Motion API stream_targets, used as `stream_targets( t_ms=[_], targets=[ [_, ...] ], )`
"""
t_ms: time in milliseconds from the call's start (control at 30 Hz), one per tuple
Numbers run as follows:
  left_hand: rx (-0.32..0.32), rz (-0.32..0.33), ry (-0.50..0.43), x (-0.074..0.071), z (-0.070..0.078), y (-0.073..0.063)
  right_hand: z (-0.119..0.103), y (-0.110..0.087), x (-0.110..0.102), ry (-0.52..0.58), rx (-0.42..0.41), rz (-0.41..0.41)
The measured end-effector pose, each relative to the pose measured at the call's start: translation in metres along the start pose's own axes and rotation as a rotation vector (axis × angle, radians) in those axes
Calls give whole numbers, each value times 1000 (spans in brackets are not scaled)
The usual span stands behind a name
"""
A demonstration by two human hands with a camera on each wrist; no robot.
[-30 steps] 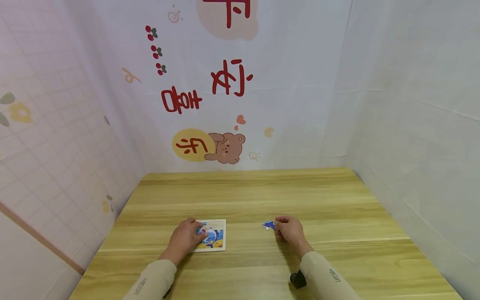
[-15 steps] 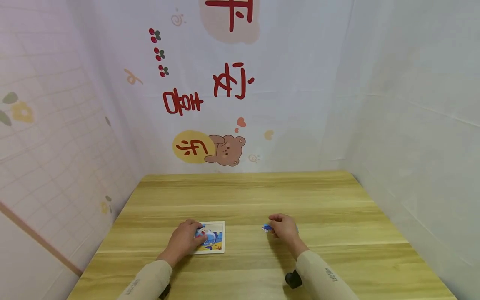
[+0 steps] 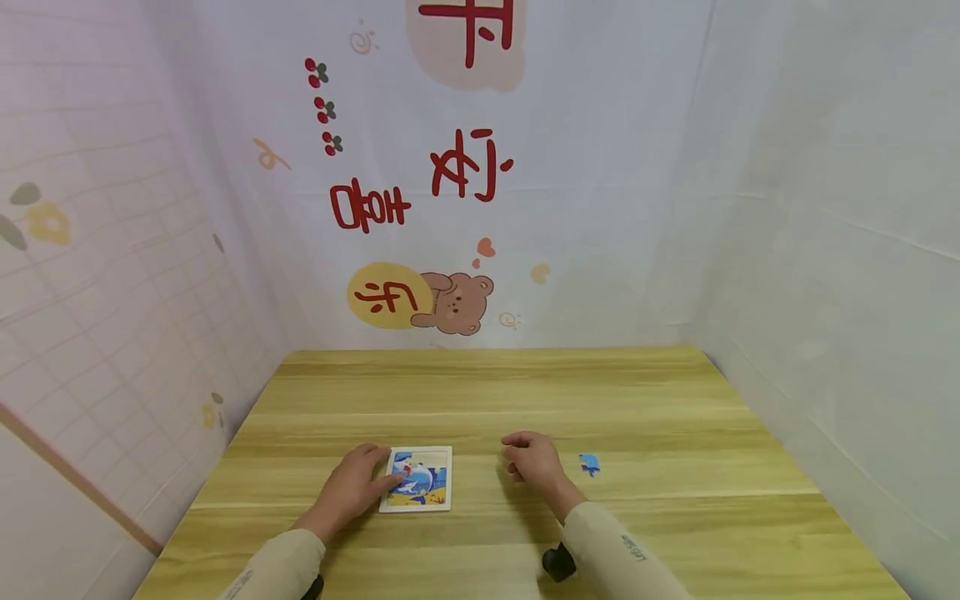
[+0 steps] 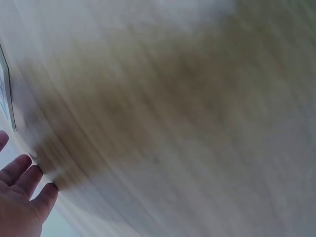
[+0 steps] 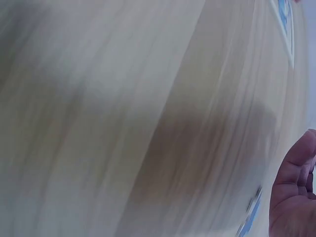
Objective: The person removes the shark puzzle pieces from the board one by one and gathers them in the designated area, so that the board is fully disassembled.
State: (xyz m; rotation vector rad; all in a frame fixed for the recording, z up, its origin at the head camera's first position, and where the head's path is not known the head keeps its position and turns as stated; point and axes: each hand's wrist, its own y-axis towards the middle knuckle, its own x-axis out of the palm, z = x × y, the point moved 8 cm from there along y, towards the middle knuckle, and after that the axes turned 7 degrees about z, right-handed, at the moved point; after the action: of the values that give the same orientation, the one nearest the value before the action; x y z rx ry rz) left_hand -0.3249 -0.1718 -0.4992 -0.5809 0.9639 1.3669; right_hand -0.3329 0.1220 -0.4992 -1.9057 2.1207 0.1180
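One framed dolphin puzzle (image 3: 423, 479), head view: flat on the worktop (image 3: 480, 400), near side, left of centre, far right part of its picture pale. Left hand (image 3: 351, 490) at its left edge, thumb extending over it. Right hand (image 3: 536, 465) between puzzle and a loose blue piece (image 3: 589, 464) farther right; fingers curled. Left wrist view: left fingers (image 4: 45, 198) straight and apart, near the puzzle's corner. Right wrist view: right fingers bent; cannot tell whether they pinch anything. Blue piece blurred, near that hand.
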Motion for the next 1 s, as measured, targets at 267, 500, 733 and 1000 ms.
stream_targets(
  t_ms=[267, 500, 733, 1000],
  targets=[
    [47, 7, 76, -3, 7, -1, -10, 3, 43, 10, -16, -59],
    [60, -8, 87, 1, 3, 2, -22, 1, 80, 42, -3, -94],
    [47, -11, 95, 2, 1, 3, -24, -1, 109, 38, 26, -126],
    [73, 6, 86, 1, 4, 1, -23, -2, 128, 33, 58, -142]
  ],
)
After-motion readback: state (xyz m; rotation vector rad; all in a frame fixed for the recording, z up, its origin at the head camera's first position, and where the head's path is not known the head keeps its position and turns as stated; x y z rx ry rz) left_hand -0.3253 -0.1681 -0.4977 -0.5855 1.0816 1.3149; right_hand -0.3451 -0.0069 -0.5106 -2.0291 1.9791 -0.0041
